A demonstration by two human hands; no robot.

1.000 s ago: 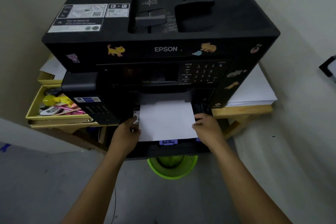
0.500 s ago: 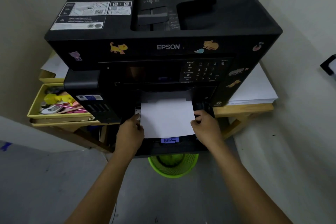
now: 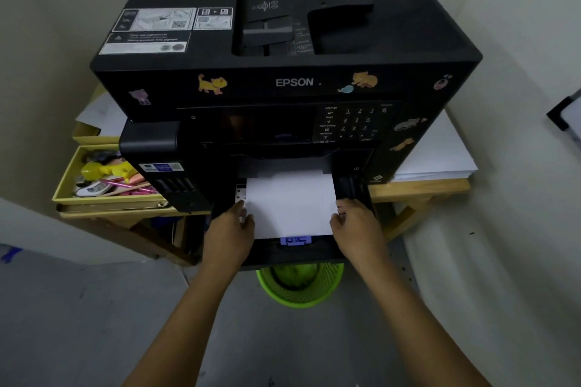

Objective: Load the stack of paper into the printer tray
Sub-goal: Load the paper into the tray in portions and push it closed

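Observation:
A white stack of paper (image 3: 290, 203) lies in the pulled-out black tray (image 3: 292, 253) at the bottom front of the black Epson printer (image 3: 283, 82). Its far end reaches under the printer body. My left hand (image 3: 231, 229) grips the stack's left edge, thumb on top. On the opposite edge my right hand (image 3: 355, 223) holds the stack, fingers curled at the tray's right wall. A blue paper guide (image 3: 295, 240) sits at the near edge of the paper.
The printer stands on a wooden table (image 3: 418, 190). A yellow box of pens and clutter (image 3: 107, 181) is at left, a spare pile of white paper (image 3: 437, 154) at right. A green mesh bin (image 3: 298, 284) sits on the floor under the tray.
The stack has slid further into the printer, and both hands have followed it forward along its edges. The blue guide now shows fully in front of the paper.

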